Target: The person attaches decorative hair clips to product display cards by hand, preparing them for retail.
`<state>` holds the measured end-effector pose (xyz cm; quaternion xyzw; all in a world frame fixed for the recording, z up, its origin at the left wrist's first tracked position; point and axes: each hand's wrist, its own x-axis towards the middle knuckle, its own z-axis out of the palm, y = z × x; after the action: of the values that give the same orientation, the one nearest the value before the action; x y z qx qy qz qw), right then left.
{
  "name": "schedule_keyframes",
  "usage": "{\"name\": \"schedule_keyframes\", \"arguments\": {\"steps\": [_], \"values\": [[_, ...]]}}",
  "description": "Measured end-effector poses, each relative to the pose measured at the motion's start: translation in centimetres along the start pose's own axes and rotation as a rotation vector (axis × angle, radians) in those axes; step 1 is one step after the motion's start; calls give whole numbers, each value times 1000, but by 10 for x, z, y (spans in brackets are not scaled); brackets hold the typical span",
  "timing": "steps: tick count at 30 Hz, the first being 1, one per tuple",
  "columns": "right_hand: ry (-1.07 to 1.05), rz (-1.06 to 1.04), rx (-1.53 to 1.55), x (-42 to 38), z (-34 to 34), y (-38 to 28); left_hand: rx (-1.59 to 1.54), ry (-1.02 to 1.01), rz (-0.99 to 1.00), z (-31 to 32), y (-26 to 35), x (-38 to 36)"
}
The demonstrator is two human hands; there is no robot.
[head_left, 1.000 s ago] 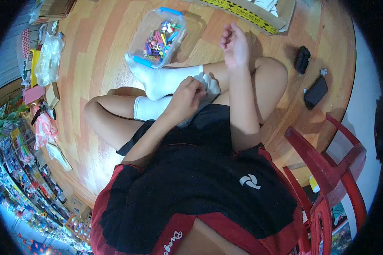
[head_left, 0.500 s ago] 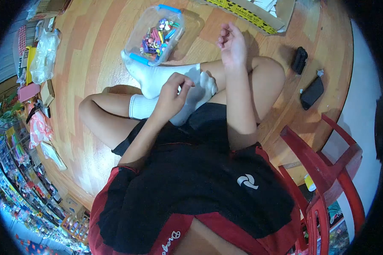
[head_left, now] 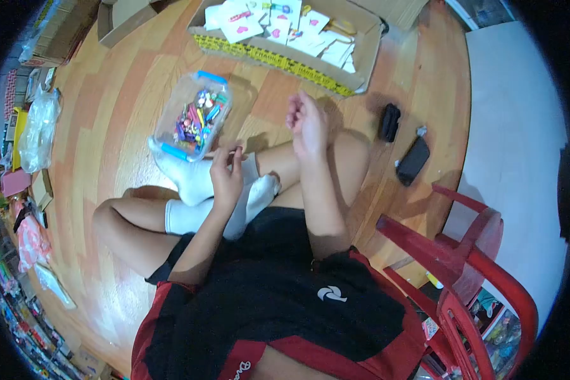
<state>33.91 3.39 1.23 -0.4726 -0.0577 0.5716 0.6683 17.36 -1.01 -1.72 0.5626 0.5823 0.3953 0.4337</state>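
My left hand (head_left: 227, 177) is just off the lower right corner of a clear plastic box (head_left: 161, 120) with blue latches. Its thumb and fingertips come together around a small dark thing that I cannot make out. Many small colourful pieces (head_left: 196, 120) lie heaped inside the box, too small to name for sure. My right hand (head_left: 308, 124) is raised above my bent leg, palm turned inward and fingers loosely curled and slightly apart, with nothing visible in it.
Ahead, a cardboard box (head_left: 278, 62) with yellow "fragile" tape holds white cards (head_left: 278, 25). A black case (head_left: 390, 123) and a dark phone-like slab (head_left: 413, 161) lie on the wooden floor. A red chair (head_left: 462, 253) stands at right. Plastic bags (head_left: 39, 133) lie at left.
The view has tilted up and shifted, bringing more of the card box in. My left hand has moved forward, closer to the plastic box. My right hand stays raised, loosely curled.
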Motion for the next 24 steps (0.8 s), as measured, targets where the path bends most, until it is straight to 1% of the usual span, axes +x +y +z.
{"name": "schedule_keyframes", "arguments": {"steps": [1, 3, 4, 5, 7, 8, 10, 11, 13, 14, 15, 17, 18, 19, 20, 21, 23, 24], "values": [[-12, -15, -9, 4, 3, -12, -14, 8, 13, 2, -1, 1], [-19, -290, -365, 12, 4, -41, 77, 92, 77, 5, -2, 0], [15, -383, -487, 25, 3, -53, 217, 31, 91, 2, -8, 1], [52, -474, -608, 43, 3, -66, 209, 36, 99, 1, -12, 0], [-1, -674, -818, 84, -12, -83, 273, 7, 128, 1, -17, -2], [-7, -684, -824, 106, -17, -91, 263, 14, 132, 1, -17, -2], [173, -521, -1399, 147, -27, -103, 70, 53, 43, 0, -19, 0], [170, -534, -1405, 162, -30, -107, 60, 60, 49, 1, -19, 0], [265, -372, -1902, 182, -28, -110, -115, 36, -36, 1, -19, -1], [270, -413, -1895, 188, -31, -107, -144, 35, -146, 1, -19, -1], [262, -421, -1898, 190, -25, -105, -149, 45, -145, 1, -19, 0], [290, -240, -1816, 194, -16, -101, -211, 32, -155, 2, -20, 1], [284, -241, -1820, 204, -21, -95, -232, 46, -157, 2, -18, 2], [304, -234, -1749, 217, -29, -88, -234, 51, -160, 2, -17, 3], [324, -223, -1678, 228, -39, -81, -236, 26, -175, 0, -17, 4], [320, -220, -1683, 222, -34, -83, -238, 1, -191, -1, -17, 3], [349, -13, -1490, 204, -17, -90, -274, -11, -197, -1, -27, 4], [343, -12, -1495, 205, -22, -89, -310, -25, -198, -1, -31, 4]]}}
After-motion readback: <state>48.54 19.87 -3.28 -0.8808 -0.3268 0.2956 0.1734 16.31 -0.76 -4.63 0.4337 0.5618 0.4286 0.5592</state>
